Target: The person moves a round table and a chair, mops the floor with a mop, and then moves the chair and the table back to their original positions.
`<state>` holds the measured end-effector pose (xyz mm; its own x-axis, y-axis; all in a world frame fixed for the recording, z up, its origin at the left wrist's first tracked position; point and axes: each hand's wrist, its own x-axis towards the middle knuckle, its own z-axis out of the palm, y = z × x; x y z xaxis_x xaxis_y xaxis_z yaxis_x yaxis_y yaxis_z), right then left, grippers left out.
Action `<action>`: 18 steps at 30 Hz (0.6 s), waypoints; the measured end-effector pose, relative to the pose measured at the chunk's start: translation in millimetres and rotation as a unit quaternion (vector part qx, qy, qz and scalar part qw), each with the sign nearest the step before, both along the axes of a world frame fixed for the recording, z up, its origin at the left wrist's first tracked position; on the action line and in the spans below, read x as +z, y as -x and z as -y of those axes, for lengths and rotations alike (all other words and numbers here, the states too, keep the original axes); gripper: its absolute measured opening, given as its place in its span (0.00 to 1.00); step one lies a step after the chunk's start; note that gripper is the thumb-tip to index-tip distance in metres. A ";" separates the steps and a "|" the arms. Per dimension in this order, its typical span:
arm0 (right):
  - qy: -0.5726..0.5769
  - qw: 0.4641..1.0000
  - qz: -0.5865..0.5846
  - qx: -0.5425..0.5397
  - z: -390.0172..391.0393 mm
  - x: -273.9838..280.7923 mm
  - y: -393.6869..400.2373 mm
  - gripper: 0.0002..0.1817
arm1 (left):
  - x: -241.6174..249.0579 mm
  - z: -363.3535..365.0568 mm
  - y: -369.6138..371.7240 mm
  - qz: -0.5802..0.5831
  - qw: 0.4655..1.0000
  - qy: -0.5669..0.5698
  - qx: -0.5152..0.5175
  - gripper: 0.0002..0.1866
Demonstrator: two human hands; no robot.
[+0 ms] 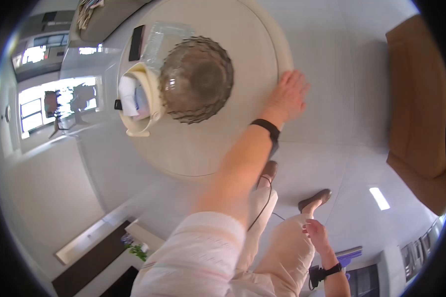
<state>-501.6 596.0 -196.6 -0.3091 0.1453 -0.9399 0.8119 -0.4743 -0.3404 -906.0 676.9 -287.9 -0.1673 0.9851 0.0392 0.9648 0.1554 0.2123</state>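
My left hand (pixel 290 94) lies at the right rim of a round pale table (pixel 252 54), palm down, fingers stretched out and holding nothing. A black band circles that wrist. To its left on the table stands a dark, translucent glass bowl (pixel 197 79) with a scalloped rim. Beside the bowl is a cream container (pixel 151 94) with papers in it. My right hand (pixel 316 233) hangs low beside my right leg, empty, its fingers loosely bent and slightly apart. A black strap with a small device (pixel 324 272) is on that wrist.
A clear plastic wrapper (pixel 166 39) and a dark phone-like slab (pixel 137 43) lie behind the bowl. A brown sofa-like seat (pixel 416 99) stands at the right. A thin dark cable (pixel 262 208) runs along my leg. Behind my right hand is a purple object (pixel 349 255).
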 end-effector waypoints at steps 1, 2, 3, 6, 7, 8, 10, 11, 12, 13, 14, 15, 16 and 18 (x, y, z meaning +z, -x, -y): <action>-0.024 0.999 0.023 -0.011 3.0 18.6 2.4 0.14 | 6.5 3.8 -0.3 0.016 1.000 0.021 0.002 0.28; -0.041 0.998 0.022 -0.048 11.2 32.4 1.4 0.13 | 17.1 6.5 -1.4 0.015 1.000 0.006 0.013 0.28; -0.057 0.997 0.018 -0.039 14.0 44.7 1.9 0.13 | 26.8 8.5 -3.6 0.051 0.998 0.027 0.030 0.29; -0.079 0.992 0.080 0.056 23.2 95.6 5.7 0.09 | 64.5 25.4 -39.1 0.172 0.979 0.079 0.069 0.32; -0.087 0.991 0.075 0.069 25.2 101.4 8.0 0.09 | 81.8 41.4 -50.4 0.199 0.973 0.090 0.068 0.32; -0.058 0.995 0.068 0.042 32.2 110.8 17.0 0.10 | 102.9 60.7 -59.1 0.226 0.967 0.098 0.065 0.33; -0.038 0.998 0.024 0.044 43.8 133.1 43.9 0.12 | 121.1 115.8 -76.5 0.306 0.946 0.039 0.104 0.32; -0.045 0.997 0.019 0.058 48.9 144.2 60.4 0.12 | 129.8 146.8 -80.8 0.363 0.920 0.061 0.137 0.31; -0.044 0.997 -0.022 0.063 53.4 154.2 77.1 0.13 | 135.7 180.4 -85.3 0.418 0.889 0.081 0.169 0.30; -0.040 0.995 -0.063 0.069 56.8 164.3 95.0 0.13 | 128.8 218.7 -96.6 0.399 0.894 0.024 0.204 0.29; -0.038 0.990 -0.085 0.107 59.4 177.9 113.2 0.11 | 126.4 257.8 -105.5 0.395 0.886 0.022 0.241 0.28; -0.044 0.987 -0.093 0.122 62.8 193.7 132.3 0.11 | 125.4 296.5 -111.6 0.397 0.876 0.050 0.268 0.28; -0.041 0.977 -0.149 0.144 65.9 207.8 150.8 0.10 | 153.5 322.6 -104.7 0.422 0.838 0.114 0.325 0.28; -0.003 0.963 -0.224 0.148 80.4 248.6 179.0 0.08 | 167.1 403.0 -117.1 0.433 0.800 0.154 0.386 0.29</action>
<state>-680.6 515.6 52.0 -0.7116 -0.0064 -0.7026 0.6827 -0.2425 -0.6892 -788.9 273.9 -120.8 -0.5636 0.5153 -0.6456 0.0686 0.8080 0.5851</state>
